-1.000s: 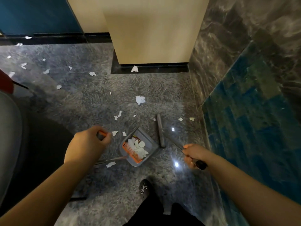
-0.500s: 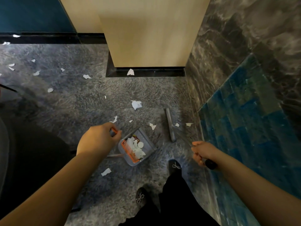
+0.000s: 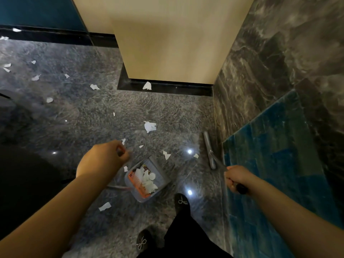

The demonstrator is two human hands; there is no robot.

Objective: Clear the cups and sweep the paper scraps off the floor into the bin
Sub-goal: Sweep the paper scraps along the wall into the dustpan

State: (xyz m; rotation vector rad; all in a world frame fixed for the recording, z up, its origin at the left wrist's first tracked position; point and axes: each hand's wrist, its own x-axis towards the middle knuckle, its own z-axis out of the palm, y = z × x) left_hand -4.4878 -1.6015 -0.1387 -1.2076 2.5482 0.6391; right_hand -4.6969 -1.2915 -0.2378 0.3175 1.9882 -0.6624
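A grey dustpan (image 3: 160,168) with an orange comb edge sits on the dark floor below centre, holding several white paper scraps. My left hand (image 3: 103,158) grips the top of its long handle, just left of the pan. My right hand (image 3: 235,176) grips the black handle of a broom whose narrow grey head (image 3: 208,148) lies on the floor against the right wall. White paper scraps lie around: a large one (image 3: 149,126) ahead of the pan, two small scraps (image 3: 166,155) between pan and broom, one scrap (image 3: 105,206) behind the pan.
A beige pillar (image 3: 167,43) with a black base stands ahead, a scrap (image 3: 147,86) at its foot. A marble and blue-tiled wall (image 3: 279,127) runs along the right. More scraps (image 3: 36,77) dot the far left floor. My black shoes (image 3: 181,202) stand just behind the pan.
The broom head has swung right, from beside the dustpan to the right wall. I have stepped forward, and my right foot now stands close behind the pan. Both hands keep their grips.
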